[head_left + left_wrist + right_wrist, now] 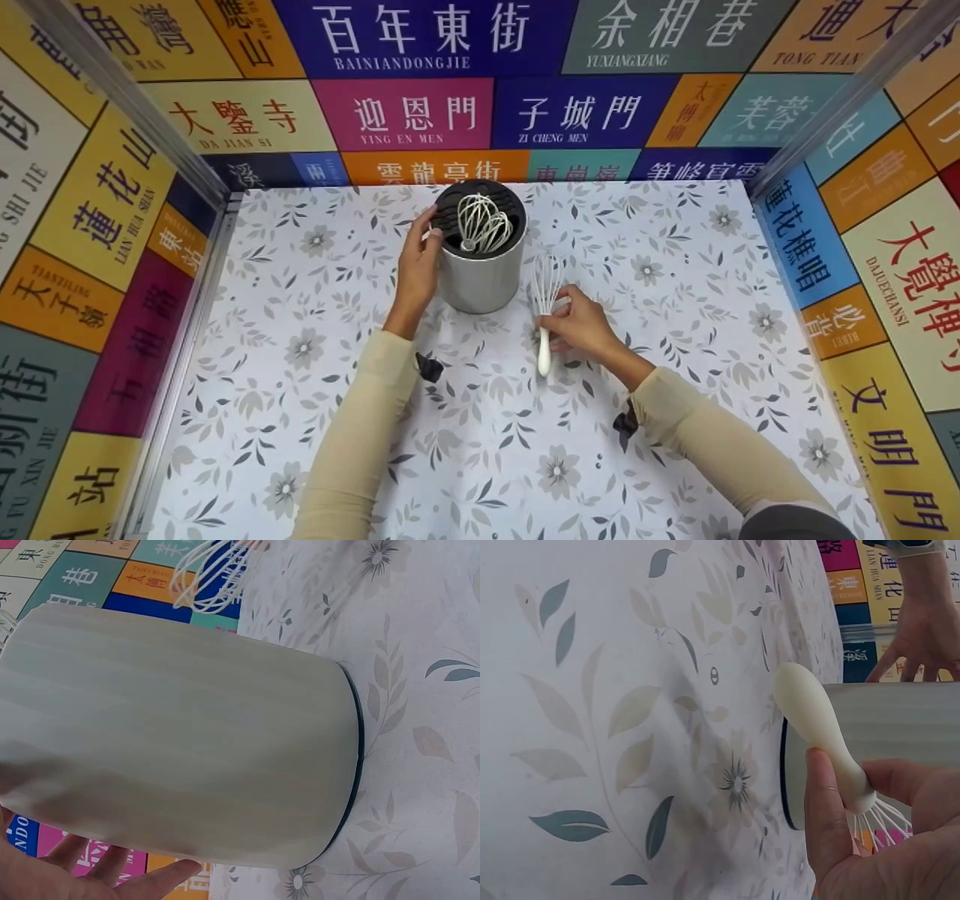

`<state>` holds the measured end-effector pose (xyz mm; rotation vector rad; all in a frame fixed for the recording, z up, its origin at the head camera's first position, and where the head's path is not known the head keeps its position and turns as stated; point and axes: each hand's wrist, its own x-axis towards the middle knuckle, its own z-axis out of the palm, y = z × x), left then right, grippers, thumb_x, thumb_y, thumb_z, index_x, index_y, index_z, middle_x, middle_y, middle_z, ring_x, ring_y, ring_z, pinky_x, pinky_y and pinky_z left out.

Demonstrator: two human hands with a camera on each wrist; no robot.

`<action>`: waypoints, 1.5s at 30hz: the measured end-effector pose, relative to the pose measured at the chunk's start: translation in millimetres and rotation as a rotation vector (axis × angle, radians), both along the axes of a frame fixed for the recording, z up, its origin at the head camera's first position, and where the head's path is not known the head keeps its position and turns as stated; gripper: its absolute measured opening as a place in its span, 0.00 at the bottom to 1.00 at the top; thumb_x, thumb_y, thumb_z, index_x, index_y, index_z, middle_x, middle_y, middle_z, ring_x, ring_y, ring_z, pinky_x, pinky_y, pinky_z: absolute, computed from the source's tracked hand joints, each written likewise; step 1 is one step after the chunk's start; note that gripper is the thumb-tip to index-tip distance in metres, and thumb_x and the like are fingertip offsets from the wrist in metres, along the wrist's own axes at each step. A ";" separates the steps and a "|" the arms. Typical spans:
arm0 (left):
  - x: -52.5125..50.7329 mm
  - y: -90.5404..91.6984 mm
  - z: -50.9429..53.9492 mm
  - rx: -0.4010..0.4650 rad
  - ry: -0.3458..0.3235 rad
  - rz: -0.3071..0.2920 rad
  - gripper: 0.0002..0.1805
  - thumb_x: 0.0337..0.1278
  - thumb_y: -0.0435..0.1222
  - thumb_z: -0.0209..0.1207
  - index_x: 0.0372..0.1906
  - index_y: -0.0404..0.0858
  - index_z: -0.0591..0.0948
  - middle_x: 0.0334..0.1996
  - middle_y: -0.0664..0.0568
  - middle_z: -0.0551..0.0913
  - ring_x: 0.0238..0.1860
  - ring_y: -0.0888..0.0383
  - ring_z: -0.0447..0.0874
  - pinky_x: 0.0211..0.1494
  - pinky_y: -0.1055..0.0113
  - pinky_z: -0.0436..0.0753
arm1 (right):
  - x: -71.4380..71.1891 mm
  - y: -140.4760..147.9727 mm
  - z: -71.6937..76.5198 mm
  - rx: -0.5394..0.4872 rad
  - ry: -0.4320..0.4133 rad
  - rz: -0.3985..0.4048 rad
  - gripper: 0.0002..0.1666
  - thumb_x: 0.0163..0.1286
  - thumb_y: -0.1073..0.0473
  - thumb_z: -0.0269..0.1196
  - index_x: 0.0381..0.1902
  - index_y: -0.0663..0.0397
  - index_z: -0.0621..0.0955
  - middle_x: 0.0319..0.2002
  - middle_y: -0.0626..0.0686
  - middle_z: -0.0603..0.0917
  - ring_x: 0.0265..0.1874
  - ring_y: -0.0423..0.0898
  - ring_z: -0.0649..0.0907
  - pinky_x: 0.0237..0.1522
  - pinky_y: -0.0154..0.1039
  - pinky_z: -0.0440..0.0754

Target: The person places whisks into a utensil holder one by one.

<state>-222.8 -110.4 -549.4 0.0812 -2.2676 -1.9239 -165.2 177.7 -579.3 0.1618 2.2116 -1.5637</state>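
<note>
A light grey utensil holder (pixel 480 281) with a black slotted top stands upright on the table. Wire heads of whisks (pixel 480 221) stick out of its opening. Against the holder's left side rests my left hand (pixel 420 262), its fingers spread and fairly straight; the left wrist view shows the fingers (pixel 161 879) along the wall. To the right of the holder, my right hand (pixel 581 321) pinches a small white whisk (pixel 814 709) between thumb and fingers near the top of the handle. Its wires point away from me, and the handle end (pixel 544 364) points towards me.
A white cloth with grey flowers and leaves covers the table (pixel 495 450). Panels of coloured signs (pixel 405 112) close off the back and both sides, close behind the holder. Metal frame posts (pixel 172 150) stand at the corners.
</note>
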 end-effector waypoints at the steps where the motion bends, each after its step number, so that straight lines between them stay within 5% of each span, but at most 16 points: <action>1: 0.1 0.0 0.2 -0.007 -0.002 0.001 0.24 0.79 0.47 0.48 0.74 0.57 0.71 0.73 0.53 0.71 0.69 0.53 0.74 0.71 0.56 0.74 | -0.5 -0.2 2.0 -0.004 0.004 -0.002 0.31 0.64 0.58 0.71 0.59 0.57 0.68 0.42 0.60 0.83 0.28 0.52 0.91 0.38 0.61 0.87; 12: 0.2 -0.2 -0.3 0.021 -0.013 -0.001 0.24 0.79 0.47 0.48 0.74 0.57 0.71 0.74 0.53 0.71 0.69 0.53 0.74 0.70 0.55 0.74 | -12.5 -2.9 31.8 -0.046 0.101 -0.046 0.33 0.65 0.59 0.70 0.61 0.57 0.67 0.45 0.61 0.81 0.30 0.53 0.90 0.32 0.51 0.89; 34: -0.1 -0.5 -2.6 -0.001 0.018 -0.008 0.24 0.78 0.47 0.48 0.74 0.57 0.71 0.74 0.53 0.71 0.66 0.53 0.77 0.65 0.56 0.76 | -52.6 -34.9 133.1 -0.161 0.387 -0.100 0.36 0.65 0.57 0.70 0.65 0.53 0.65 0.43 0.56 0.79 0.37 0.51 0.88 0.35 0.48 0.89; 45: -0.1 0.1 -3.5 0.028 0.015 -0.004 0.24 0.78 0.46 0.48 0.74 0.56 0.71 0.73 0.54 0.72 0.63 0.53 0.79 0.63 0.57 0.77 | -70.5 -52.4 169.0 -0.046 0.596 -0.105 0.33 0.69 0.55 0.68 0.67 0.48 0.67 0.45 0.54 0.82 0.41 0.48 0.88 0.37 0.41 0.89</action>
